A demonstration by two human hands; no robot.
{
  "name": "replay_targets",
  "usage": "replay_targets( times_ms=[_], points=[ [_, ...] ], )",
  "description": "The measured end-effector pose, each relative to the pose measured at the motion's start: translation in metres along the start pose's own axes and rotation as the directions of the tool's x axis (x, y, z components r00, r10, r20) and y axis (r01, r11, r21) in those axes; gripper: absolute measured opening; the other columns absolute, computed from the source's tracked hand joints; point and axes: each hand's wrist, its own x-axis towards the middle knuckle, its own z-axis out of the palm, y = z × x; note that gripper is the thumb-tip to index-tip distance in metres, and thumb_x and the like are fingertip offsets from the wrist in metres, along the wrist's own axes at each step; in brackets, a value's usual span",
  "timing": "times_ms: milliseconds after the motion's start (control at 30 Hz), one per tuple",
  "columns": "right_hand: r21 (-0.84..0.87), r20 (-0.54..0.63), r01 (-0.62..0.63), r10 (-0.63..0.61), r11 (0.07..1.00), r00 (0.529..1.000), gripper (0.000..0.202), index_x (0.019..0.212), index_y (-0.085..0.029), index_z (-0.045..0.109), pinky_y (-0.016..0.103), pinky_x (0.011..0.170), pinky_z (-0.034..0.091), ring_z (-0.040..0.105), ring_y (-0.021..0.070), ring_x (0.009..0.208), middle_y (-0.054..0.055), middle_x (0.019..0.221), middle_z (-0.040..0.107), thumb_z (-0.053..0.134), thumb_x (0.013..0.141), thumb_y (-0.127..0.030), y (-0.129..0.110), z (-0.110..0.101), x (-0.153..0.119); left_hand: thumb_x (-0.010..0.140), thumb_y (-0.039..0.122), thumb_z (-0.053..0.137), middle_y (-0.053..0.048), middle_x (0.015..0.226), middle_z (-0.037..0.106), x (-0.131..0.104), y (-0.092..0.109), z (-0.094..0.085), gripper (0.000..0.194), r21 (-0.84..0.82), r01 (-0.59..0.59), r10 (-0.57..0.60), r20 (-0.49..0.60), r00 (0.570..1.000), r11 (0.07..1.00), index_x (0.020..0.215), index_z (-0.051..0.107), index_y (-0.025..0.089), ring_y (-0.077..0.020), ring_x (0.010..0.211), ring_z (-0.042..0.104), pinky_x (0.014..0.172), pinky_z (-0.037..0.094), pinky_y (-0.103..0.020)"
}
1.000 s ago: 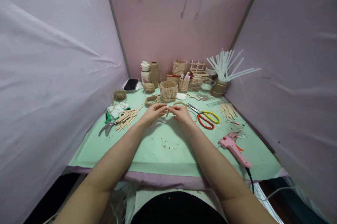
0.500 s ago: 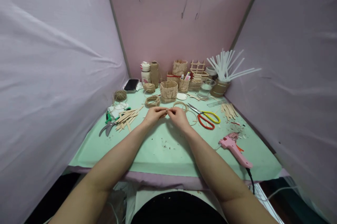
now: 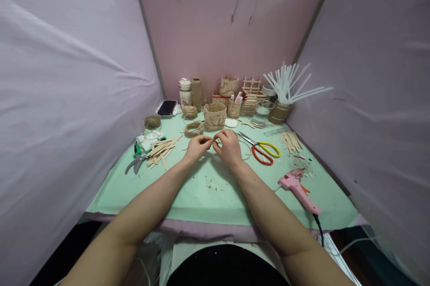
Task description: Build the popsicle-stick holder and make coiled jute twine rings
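Note:
My left hand [image 3: 198, 146] and my right hand [image 3: 227, 146] meet at the fingertips over the middle of the table, each closed in a pinch. What they pinch is too small to make out. Just behind them stands a woven-looking tan basket [image 3: 215, 117]. A coil of twine [image 3: 194, 129] lies behind my left hand. Loops of thin cord [image 3: 247, 150] lie beside and partly behind my right hand. Scissors with red and yellow handles [image 3: 261, 151] rest open to the right of it.
Wooden sticks [image 3: 163, 151] and pruning shears [image 3: 137, 164] lie left. A pink glue gun [image 3: 300, 191] lies at front right. Behind are a water bowl [image 3: 262, 113], white sticks in a brown pot [image 3: 280, 112], a bottle [image 3: 185, 93] and a phone [image 3: 167, 108].
My right hand has lifted and turned slightly, its fingers more arched, and it covers more of the cord behind. My left hand keeps its pinch in nearly the same place.

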Motion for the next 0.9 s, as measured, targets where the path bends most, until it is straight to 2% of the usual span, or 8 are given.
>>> replay_targets(
  times_ms=[200, 367, 433, 500, 567, 633, 800, 900],
  points=[
    [0.056, -0.004, -0.016, 0.016, 0.998, 1.000, 0.010, 0.077, -0.021, 0.058, 0.034, 0.080, 0.039, 0.049, 0.0227, 0.089, 0.007, 0.085, 0.057, 0.051, 0.084, -0.021, 0.000, -0.001, 0.001, 0.063, 0.034, 0.069, 0.001, 0.055, 0.053, -0.002, 0.005, 0.002, 0.021, -0.096, 0.083, -0.080, 0.041, 0.996, 0.992, 0.068, 0.067, 0.013, -0.0088, 0.053, 0.043, 0.054, 0.034, -0.025],
    [0.310, -0.039, -0.121, 0.139, 0.943, 0.989, 0.011, 0.075, -0.020, 0.056, 0.033, 0.078, 0.040, 0.050, 0.0198, 0.083, 0.005, 0.082, 0.058, 0.050, 0.082, -0.025, 0.000, 0.006, 0.003, 0.059, 0.039, 0.075, 0.001, 0.056, 0.052, -0.002, 0.009, 0.003, 0.029, -0.288, 0.211, -0.186, 0.111, 0.976, 0.934, 0.069, 0.067, 0.012, -0.0077, 0.054, 0.043, 0.054, 0.034, -0.024],
    [0.483, 0.009, -0.253, 0.284, 0.838, 0.959, 0.012, 0.073, -0.019, 0.057, 0.031, 0.073, 0.041, 0.052, 0.0175, 0.077, 0.004, 0.078, 0.059, 0.053, 0.078, -0.028, 0.001, 0.008, 0.005, 0.058, 0.040, 0.076, 0.001, 0.058, 0.054, -0.001, 0.008, 0.003, 0.032, -0.300, 0.191, -0.170, 0.094, 0.981, 0.935, 0.071, 0.067, 0.012, -0.0077, 0.055, 0.044, 0.055, 0.035, -0.023],
    [0.629, 0.159, -0.425, 0.427, 0.651, 0.890, 0.015, 0.072, -0.018, 0.059, 0.028, 0.064, 0.040, 0.050, 0.0144, 0.065, 0.000, 0.070, 0.057, 0.055, 0.074, -0.033, 0.002, 0.009, 0.007, 0.059, 0.041, 0.076, 0.001, 0.059, 0.055, 0.001, 0.006, 0.002, 0.033, -0.263, 0.143, -0.128, 0.071, 0.989, 0.954, 0.072, 0.067, 0.012, -0.0076, 0.056, 0.044, 0.055, 0.034, -0.023],
    [0.690, 0.319, -0.561, 0.503, 0.457, 0.803, 0.019, 0.073, -0.018, 0.060, 0.026, 0.055, 0.036, 0.044, 0.0113, 0.056, -0.003, 0.063, 0.053, 0.057, 0.071, -0.037, 0.003, 0.009, 0.008, 0.060, 0.040, 0.075, 0.001, 0.061, 0.056, 0.002, 0.004, 0.002, 0.032, -0.209, 0.107, -0.096, 0.063, 0.993, 0.972, 0.074, 0.067, 0.012, -0.0075, 0.056, 0.044, 0.055, 0.033, -0.023],
    [0.702, 0.397, -0.621, 0.533, 0.348, 0.747, 0.021, 0.073, -0.018, 0.061, 0.023, 0.050, 0.032, 0.039, 0.0091, 0.052, -0.004, 0.061, 0.050, 0.060, 0.069, -0.039, 0.003, 0.009, 0.009, 0.061, 0.039, 0.074, 0.001, 0.062, 0.055, 0.003, 0.002, 0.002, 0.032, -0.177, 0.102, -0.091, 0.070, 0.993, 0.979, 0.077, 0.068, 0.012, -0.0074, 0.056, 0.043, 0.054, 0.032, -0.023],
    [0.700, 0.401, -0.633, 0.552, 0.330, 0.731, 0.024, 0.074, -0.017, 0.061, 0.022, 0.049, 0.031, 0.039, 0.0087, 0.053, -0.004, 0.061, 0.050, 0.063, 0.066, -0.040, 0.005, 0.011, 0.008, 0.062, 0.037, 0.073, 0.003, 0.056, 0.050, 0.003, 0.000, 0.003, 0.032, -0.236, 0.176, -0.151, 0.120, 0.981, 0.956, 0.081, 0.069, 0.012, -0.0068, 0.052, 0.040, 0.051, 0.028, -0.022],
    [0.673, 0.375, -0.622, 0.541, 0.400, 0.753, 0.022, 0.074, -0.018, 0.061, 0.024, 0.051, 0.034, 0.041, 0.0104, 0.054, -0.003, 0.061, 0.051, 0.059, 0.069, -0.039, 0.006, 0.011, 0.008, 0.062, 0.035, 0.073, 0.002, 0.058, 0.052, 0.002, 0.000, 0.003, 0.031, -0.301, 0.221, -0.186, 0.138, 0.973, 0.928, 0.082, 0.069, 0.012, -0.0075, 0.053, 0.043, 0.052, 0.032, -0.023]
  ],
)
